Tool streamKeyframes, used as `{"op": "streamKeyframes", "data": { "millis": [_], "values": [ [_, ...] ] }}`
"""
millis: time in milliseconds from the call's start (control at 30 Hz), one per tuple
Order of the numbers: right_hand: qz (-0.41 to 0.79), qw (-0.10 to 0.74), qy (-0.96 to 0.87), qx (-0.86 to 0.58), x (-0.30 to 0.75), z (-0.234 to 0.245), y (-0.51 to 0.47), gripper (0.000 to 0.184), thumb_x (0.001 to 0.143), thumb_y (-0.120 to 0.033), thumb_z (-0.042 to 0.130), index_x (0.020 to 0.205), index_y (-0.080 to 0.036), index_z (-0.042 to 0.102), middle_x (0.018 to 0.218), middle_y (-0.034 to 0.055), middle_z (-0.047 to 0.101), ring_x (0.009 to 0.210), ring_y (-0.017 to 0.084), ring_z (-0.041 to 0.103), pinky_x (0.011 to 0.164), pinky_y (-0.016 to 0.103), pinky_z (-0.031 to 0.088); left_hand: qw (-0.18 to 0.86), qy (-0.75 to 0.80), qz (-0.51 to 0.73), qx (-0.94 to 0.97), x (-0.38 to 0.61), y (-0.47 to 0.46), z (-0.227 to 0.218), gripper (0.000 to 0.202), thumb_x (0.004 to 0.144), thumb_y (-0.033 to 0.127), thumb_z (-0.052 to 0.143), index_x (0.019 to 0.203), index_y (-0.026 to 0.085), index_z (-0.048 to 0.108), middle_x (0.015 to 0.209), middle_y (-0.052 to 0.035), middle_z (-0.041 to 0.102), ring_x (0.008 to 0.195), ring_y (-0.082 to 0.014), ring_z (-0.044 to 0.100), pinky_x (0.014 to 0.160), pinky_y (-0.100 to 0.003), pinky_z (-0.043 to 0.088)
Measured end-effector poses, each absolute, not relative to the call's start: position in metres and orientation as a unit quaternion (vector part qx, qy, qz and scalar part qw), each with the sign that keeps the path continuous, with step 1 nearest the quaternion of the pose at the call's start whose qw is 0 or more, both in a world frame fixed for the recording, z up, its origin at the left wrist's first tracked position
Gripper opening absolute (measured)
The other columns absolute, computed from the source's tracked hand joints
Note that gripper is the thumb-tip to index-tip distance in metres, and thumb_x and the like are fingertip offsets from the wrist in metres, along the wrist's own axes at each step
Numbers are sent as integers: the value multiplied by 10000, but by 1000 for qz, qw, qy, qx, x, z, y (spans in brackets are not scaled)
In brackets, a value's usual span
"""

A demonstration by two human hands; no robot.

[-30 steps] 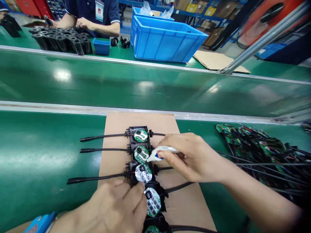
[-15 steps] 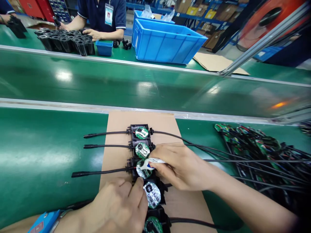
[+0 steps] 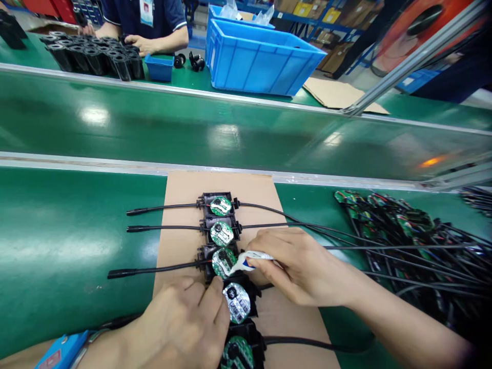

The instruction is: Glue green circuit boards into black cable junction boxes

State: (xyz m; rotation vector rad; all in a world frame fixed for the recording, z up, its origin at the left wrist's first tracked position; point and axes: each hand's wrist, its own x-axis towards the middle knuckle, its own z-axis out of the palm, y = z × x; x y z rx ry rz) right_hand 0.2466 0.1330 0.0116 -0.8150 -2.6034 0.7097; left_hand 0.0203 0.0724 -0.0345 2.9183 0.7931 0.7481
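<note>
A row of black plastic housings (image 3: 210, 237) runs towards me, each carrying a round circuit board. My right hand (image 3: 294, 266) pinches a small white tube with a pointed nozzle (image 3: 248, 260). The nozzle tip is at the lower edge of the third circuit board (image 3: 223, 262). My left hand (image 3: 188, 318) is closed beside the row, with a fingertip at that same edge; what its other fingers hold is hidden. Just nearer lies a silvery circuit board (image 3: 237, 303), and a green circuit board (image 3: 237, 353) sits at the bottom of the view.
Cardboard (image 3: 184, 187) lies under the row. Black cables (image 3: 154, 269) stick out on both sides. To the right is a pile of wired boards (image 3: 400, 220). Beyond a metal rail, a co-worker (image 3: 154, 41) sits behind black cylinders (image 3: 92, 56) and a blue crate (image 3: 261, 61).
The nozzle tip has moved from the middle of the third board down to its lower edge, near my left fingertip. My left hand stays by the row. The whole view has shifted slightly.
</note>
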Motion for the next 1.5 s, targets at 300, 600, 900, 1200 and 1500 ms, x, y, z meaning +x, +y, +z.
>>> {"op": "streamKeyframes", "data": {
  "millis": [300,600,900,1200,1500],
  "values": [
    [226,193,-910,-290,243,3,142,118,928,-149,456,900,-145,571,758,44,607,668,128,519,631,248,429,21,253,222,942,19,72,-35,299,841,121,413,932,62,691,975,-176,723,723,-253,700,564,-352,596],
    [225,234,-898,-297,250,17,124,131,921,-135,444,891,-165,568,713,23,602,635,115,519,611,226,411,-15,232,245,941,22,52,-33,194,811,107,453,811,128,646,875,-93,744,442,-152,580,372,-269,453],
    [248,221,-904,-268,234,3,97,163,929,-160,423,854,-146,568,714,53,621,635,132,534,587,242,416,-66,227,148,960,27,12,-31,221,863,104,462,1005,115,631,1006,-137,732,340,-101,508,308,-228,342],
    [241,177,-913,-278,240,6,92,163,933,-164,431,852,-137,569,730,57,604,659,136,526,614,248,423,-32,245,90,965,18,6,-43,370,852,209,470,1180,98,599,1196,-187,648,454,-149,592,379,-276,444],
    [244,162,-912,-287,254,11,83,155,947,-164,410,891,-161,554,725,36,598,673,129,526,629,240,418,31,247,58,967,14,13,-26,431,835,248,485,1205,61,605,1247,-228,595,558,-186,663,436,-288,530]
  ]
}}
